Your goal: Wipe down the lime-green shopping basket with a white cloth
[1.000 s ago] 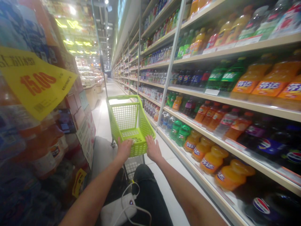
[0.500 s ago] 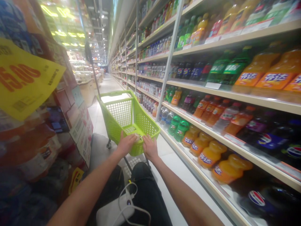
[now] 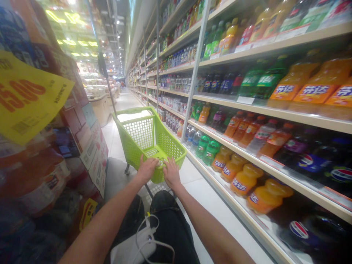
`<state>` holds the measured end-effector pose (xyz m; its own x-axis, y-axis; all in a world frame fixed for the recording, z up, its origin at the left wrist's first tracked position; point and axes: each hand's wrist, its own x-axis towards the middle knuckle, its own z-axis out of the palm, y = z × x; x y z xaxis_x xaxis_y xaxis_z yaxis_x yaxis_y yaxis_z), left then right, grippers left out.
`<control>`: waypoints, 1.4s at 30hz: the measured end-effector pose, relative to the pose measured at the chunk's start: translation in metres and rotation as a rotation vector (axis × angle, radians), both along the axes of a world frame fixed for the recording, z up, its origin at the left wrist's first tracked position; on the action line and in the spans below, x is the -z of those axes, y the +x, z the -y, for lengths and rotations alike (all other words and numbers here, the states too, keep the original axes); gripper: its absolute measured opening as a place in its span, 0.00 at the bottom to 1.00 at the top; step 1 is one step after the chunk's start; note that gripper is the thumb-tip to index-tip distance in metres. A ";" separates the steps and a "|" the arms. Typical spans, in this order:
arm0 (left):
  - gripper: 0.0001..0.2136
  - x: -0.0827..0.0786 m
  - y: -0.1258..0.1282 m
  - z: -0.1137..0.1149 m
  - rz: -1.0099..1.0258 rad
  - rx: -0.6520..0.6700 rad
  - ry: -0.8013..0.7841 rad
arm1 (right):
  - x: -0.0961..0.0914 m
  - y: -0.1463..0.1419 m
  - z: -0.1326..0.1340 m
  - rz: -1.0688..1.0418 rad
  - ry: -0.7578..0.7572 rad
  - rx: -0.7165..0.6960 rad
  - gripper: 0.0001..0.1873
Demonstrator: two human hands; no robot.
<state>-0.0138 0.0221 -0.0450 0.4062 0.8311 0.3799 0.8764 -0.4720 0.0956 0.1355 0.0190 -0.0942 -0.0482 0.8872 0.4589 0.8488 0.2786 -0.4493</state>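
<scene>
A lime-green shopping cart (image 3: 169, 145) stands in the aisle before me, and its basket shows a bare perforated bottom. My left hand (image 3: 147, 170) grips the cart's near rim, thumb raised at its left side. Close beside it, my right hand (image 3: 172, 173) is curled over the same rim, with the finger undersides hidden. A small patterned patch shows between the hands, too blurred to make out. On my lap rests a white power bank (image 3: 132, 245) with a white cable (image 3: 154, 242) looped over it.
Shelves on the right hold orange soda bottles (image 3: 266, 196), green soda bottles (image 3: 211, 151) and dark cola bottles. On the left, close by, are stacked cartons (image 3: 95, 161) and a yellow price sign (image 3: 33, 93). A dark pole (image 3: 109, 90) rises at the cart's far left corner.
My right hand has shifted slightly left along the rim, closer to my left hand. The left hand keeps its place on the cart. The view has moved only a little.
</scene>
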 end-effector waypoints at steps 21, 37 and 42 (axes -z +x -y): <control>0.11 -0.010 0.064 0.001 -0.132 0.151 0.107 | -0.009 0.045 0.000 0.072 0.080 0.268 0.26; 0.09 -0.009 0.044 -0.015 0.002 0.009 0.054 | 0.001 0.015 0.014 0.195 0.115 0.208 0.24; 0.08 -0.012 0.059 -0.007 -0.023 0.054 0.108 | 0.006 0.039 0.013 0.242 0.142 0.203 0.23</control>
<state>0.0451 0.0287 -0.0330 0.4589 0.7626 0.4560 0.8508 -0.5251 0.0220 0.1749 0.0064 -0.0999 0.0008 0.8181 0.5751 0.9705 0.1379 -0.1976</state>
